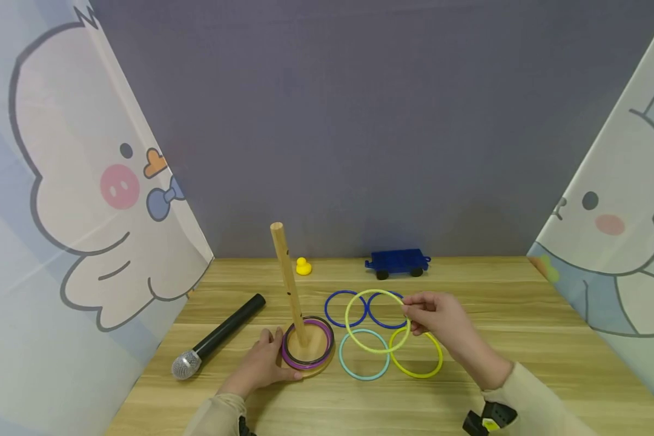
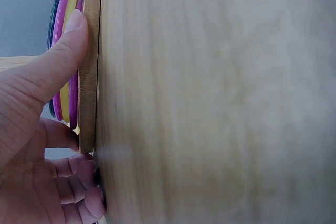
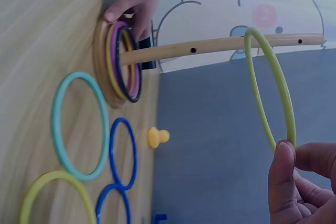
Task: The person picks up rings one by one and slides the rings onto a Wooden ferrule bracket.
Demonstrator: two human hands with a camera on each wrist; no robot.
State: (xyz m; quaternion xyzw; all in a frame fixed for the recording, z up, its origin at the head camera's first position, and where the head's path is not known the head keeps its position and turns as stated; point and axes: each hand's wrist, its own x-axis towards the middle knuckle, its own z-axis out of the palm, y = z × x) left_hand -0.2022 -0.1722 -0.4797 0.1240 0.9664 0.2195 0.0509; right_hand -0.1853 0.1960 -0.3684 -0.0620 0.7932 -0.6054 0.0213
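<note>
My left hand (image 1: 261,362) grips the rim of the round wooden base (image 2: 90,77) of a ring-toss stand, thumb over the near edge and fingers around the side. The stand's wooden post (image 1: 287,272) rises from it, tilted slightly left in the head view. Stacked around the post on the base are a black ring (image 1: 317,318), a yellow ring (image 2: 65,103) and purple-pink rings (image 2: 73,111). My right hand (image 1: 440,318) pinches a pale yellow-green ring (image 1: 346,318) by its right side between thumb and fingers. That ring is held up off the table, apart from the post.
On the table lie a turquoise ring (image 1: 340,353), a yellow ring (image 1: 441,357) and two blue rings (image 1: 326,307). A microphone (image 1: 220,333) lies left of the stand. A yellow rubber duck (image 1: 303,266) and a blue toy wagon (image 1: 398,261) stand near the back wall.
</note>
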